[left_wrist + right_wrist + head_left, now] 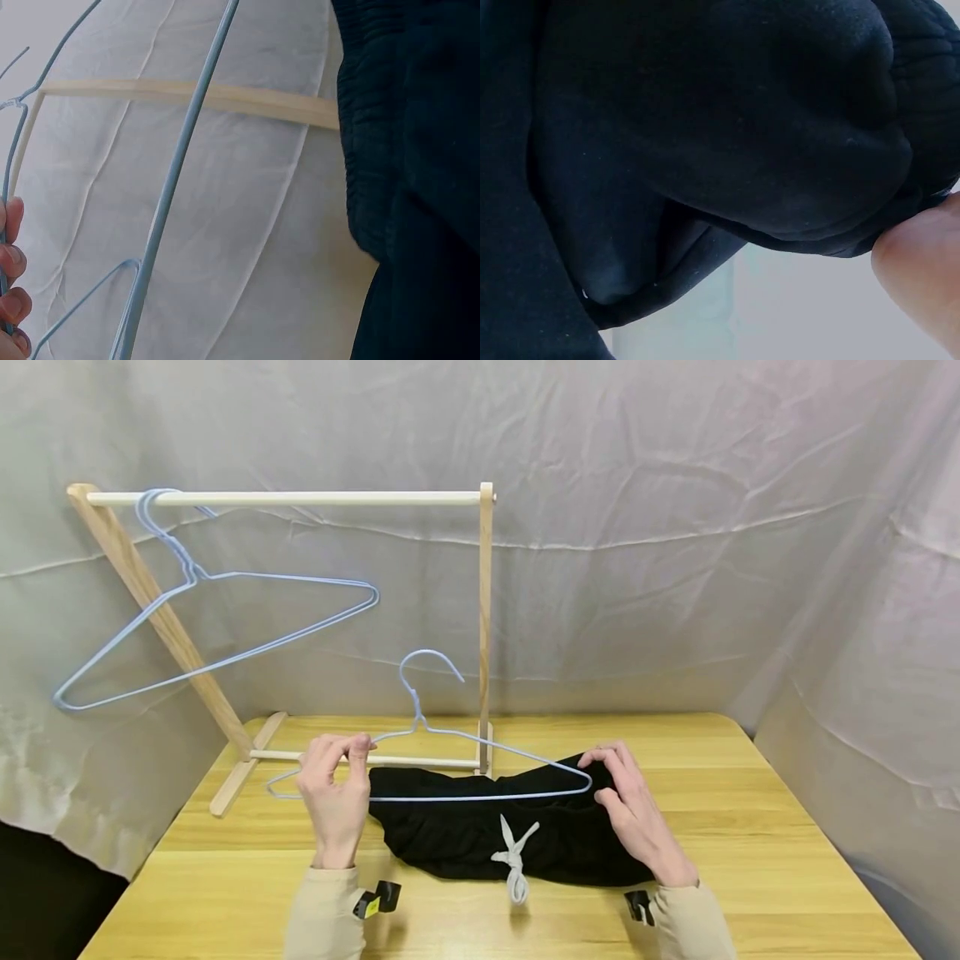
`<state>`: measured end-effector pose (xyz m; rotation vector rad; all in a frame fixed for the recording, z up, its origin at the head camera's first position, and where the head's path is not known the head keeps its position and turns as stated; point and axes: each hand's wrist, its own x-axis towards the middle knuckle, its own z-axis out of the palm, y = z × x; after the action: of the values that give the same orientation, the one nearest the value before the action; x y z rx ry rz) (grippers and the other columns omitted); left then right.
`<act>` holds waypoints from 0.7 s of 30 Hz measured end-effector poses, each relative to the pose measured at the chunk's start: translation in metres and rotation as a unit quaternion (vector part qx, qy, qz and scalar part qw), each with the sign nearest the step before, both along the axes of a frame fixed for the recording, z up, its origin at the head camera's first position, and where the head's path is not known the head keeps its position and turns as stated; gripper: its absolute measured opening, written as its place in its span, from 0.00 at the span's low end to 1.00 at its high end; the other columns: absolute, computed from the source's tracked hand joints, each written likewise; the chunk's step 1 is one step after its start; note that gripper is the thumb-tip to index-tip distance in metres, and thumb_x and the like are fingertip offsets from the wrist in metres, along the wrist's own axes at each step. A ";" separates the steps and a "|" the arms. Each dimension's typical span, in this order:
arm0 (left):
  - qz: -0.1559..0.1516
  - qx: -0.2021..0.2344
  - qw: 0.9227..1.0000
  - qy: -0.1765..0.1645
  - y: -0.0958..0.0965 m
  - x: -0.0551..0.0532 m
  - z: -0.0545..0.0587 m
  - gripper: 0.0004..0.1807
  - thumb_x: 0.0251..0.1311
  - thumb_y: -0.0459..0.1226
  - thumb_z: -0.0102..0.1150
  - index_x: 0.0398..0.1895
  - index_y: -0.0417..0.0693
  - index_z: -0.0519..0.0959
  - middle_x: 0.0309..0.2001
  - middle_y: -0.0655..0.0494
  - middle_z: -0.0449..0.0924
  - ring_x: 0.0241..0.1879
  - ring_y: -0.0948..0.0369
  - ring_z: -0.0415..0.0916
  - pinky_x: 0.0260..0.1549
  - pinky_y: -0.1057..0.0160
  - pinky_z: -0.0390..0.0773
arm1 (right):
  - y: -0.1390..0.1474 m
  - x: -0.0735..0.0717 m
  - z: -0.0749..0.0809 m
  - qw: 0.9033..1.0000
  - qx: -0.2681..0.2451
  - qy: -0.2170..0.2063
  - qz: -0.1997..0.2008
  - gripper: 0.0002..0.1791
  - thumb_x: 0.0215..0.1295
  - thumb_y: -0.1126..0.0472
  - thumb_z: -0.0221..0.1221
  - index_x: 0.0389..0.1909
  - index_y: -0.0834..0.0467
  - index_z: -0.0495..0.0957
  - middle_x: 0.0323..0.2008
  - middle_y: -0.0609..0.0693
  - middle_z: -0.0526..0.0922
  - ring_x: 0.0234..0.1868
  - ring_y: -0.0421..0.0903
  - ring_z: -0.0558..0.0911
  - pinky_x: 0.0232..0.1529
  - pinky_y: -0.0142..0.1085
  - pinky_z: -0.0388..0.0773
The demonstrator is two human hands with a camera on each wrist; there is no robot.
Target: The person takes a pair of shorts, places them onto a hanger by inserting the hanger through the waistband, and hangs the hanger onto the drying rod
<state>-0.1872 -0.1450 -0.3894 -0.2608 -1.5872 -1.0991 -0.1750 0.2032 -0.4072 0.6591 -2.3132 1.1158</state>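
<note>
The left side of a blue hanger [480, 797] is pinched by the left hand [337, 793]. The edge of a black garment [442, 839] is gripped by the right hand [637, 814], with the hanger's far end beside its fingers. The hands are held well apart; the garment is spanned by the hanger's lower bar between them, over the tabletop [750, 860].

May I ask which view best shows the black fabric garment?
The head view shows the black fabric garment most fully, pale knotted cord included; left wrist shows part, with a gathered edge; right wrist, cropped folds.
</note>
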 end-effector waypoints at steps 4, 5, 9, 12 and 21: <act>-0.008 -0.015 1.000 0.007 0.006 -0.002 -0.001 0.05 0.56 0.27 0.68 0.24 0.35 0.85 0.24 0.43 0.80 0.31 0.62 0.71 0.45 0.70 0.59 | -0.001 0.002 0.002 1.000 0.009 0.002 -0.002 0.28 0.45 0.78 0.49 0.49 0.54 0.76 0.49 0.50 0.74 0.55 0.41 0.70 0.58 0.20 0.58; -0.010 -0.019 1.000 0.008 0.008 -0.002 0.000 0.04 0.55 0.26 0.68 0.24 0.35 0.85 0.24 0.43 0.81 0.31 0.60 0.71 0.45 0.70 0.60 | -0.001 0.002 0.002 1.000 0.011 0.002 -0.002 0.29 0.46 0.78 0.49 0.49 0.54 0.76 0.49 0.50 0.73 0.55 0.42 0.70 0.58 0.20 0.58; -0.019 -0.039 0.999 0.004 0.015 0.000 0.001 0.03 0.54 0.25 0.69 0.25 0.36 0.86 0.25 0.44 0.82 0.31 0.56 0.73 0.45 0.69 0.60 | -0.002 0.003 0.003 1.000 0.015 0.006 -0.003 0.29 0.48 0.79 0.49 0.50 0.55 0.76 0.50 0.49 0.73 0.55 0.41 0.70 0.58 0.21 0.58; -0.039 -0.046 0.998 -0.009 0.018 0.004 0.004 0.03 0.52 0.23 0.69 0.27 0.37 0.87 0.26 0.45 0.83 0.33 0.53 0.75 0.46 0.69 0.63 | -0.004 0.003 0.005 1.000 0.021 0.008 -0.009 0.27 0.50 0.78 0.50 0.51 0.55 0.76 0.50 0.49 0.73 0.55 0.41 0.69 0.58 0.22 0.58; -0.101 -0.105 0.985 -0.090 0.017 0.014 0.011 0.06 0.54 0.26 0.70 0.34 0.43 0.88 0.31 0.50 0.86 0.32 0.64 0.74 0.35 0.76 0.68 | -0.004 0.004 0.004 0.999 0.034 0.004 -0.034 0.21 0.59 0.75 0.54 0.52 0.57 0.77 0.49 0.51 0.74 0.55 0.44 0.69 0.58 0.30 0.59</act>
<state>-0.1728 -0.1277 -0.3783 -0.4841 -1.8739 -1.1343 -0.1715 0.1994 -0.4029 0.6042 -2.3577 1.0066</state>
